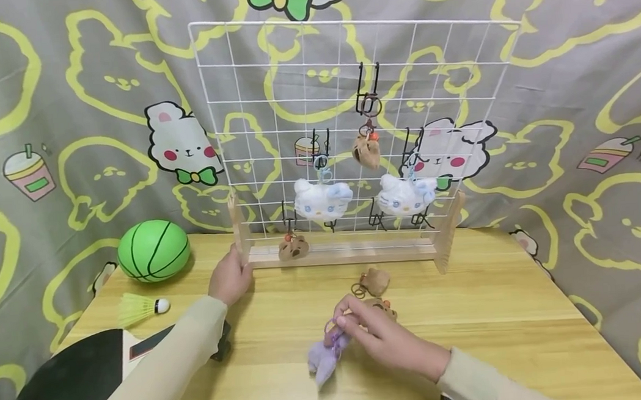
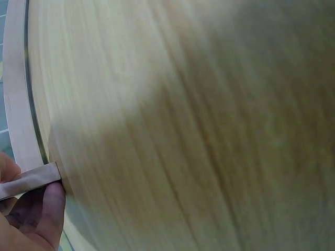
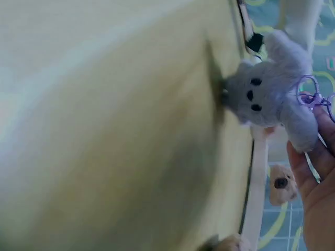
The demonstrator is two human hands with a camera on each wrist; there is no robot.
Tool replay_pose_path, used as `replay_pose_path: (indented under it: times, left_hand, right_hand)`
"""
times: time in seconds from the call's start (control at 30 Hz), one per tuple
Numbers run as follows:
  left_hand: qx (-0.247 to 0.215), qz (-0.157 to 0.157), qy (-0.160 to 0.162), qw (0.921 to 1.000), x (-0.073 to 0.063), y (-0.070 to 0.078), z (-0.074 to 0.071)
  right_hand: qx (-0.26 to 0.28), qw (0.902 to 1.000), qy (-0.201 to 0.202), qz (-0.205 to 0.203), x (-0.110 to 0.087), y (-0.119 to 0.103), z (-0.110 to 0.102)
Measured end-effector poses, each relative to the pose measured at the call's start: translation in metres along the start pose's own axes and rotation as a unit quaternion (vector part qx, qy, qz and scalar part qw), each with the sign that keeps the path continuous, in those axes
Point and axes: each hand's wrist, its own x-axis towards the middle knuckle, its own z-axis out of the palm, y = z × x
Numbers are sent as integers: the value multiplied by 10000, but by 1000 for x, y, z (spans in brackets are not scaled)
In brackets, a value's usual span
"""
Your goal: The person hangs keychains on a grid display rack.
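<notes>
My left hand grips the left wooden upright of a white wire grid rack; in the left wrist view, thumb and fingers pinch the wood on both sides. Low over the table, my right hand pinches the ring of a purple plush keychain. In the right wrist view, this plush dangles with its dark eyes and nose showing. Just beyond that hand lie two brown plush keychains, one in plain sight and the other partly covered by the hand.
On the rack's black hooks hang two white cat plushes and two brown plushes. At the table's left are a green ball, a yellow shuttlecock and a black paddle. A patterned curtain hangs behind.
</notes>
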Motion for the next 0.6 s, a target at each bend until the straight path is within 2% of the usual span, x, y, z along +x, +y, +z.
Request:
replay_pose_path:
  times: [0.13, 0.33, 0.6]
  left_hand:
    - [32, -20, -9, 10000, 0, -2, 1]
    - [94, -52, -2, 9999, 0, -2, 3]
    - [69, -127, -1, 9999, 0, 1, -1]
  right_hand:
    - [191, 9990, 396, 55, 11, 3, -9]
    - [-209, 9947, 945, 340, 28, 10, -28]
    - [-132, 9768, 1925, 928, 62, 21, -46]
